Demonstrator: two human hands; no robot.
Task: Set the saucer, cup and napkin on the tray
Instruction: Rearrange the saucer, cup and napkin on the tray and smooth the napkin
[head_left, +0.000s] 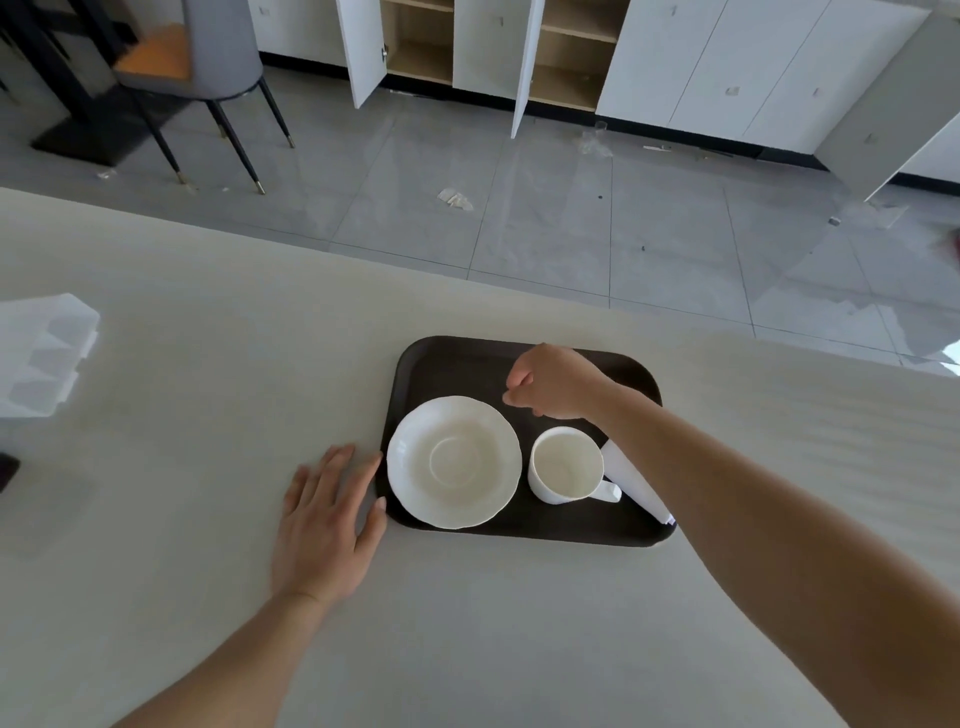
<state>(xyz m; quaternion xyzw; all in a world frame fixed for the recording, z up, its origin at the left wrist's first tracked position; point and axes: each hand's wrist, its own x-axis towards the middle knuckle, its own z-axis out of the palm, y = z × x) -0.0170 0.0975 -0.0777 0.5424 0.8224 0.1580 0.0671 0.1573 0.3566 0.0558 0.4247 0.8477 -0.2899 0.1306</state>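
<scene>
A dark brown tray (457, 366) lies on the pale table. On its left half sits a white saucer (453, 461), empty. To the right of the saucer an empty white cup (567, 464) stands upright on the tray, handle pointing right. A white napkin (636, 486) lies along the tray's right side, partly hidden under my right forearm. My right hand (556, 382) hovers over the tray's far part, fingers curled shut, with nothing visible in it. Flat on the table, my left hand (327, 522) has its fingers spread, and the thumb touches the tray's left edge.
A clear plastic container (44, 353) sits at the table's left edge, with a dark object (8, 470) below it. Beyond the table's far edge (332, 247) is a grey tiled floor, a grey chair (218, 57) and white cabinets with open doors (363, 47).
</scene>
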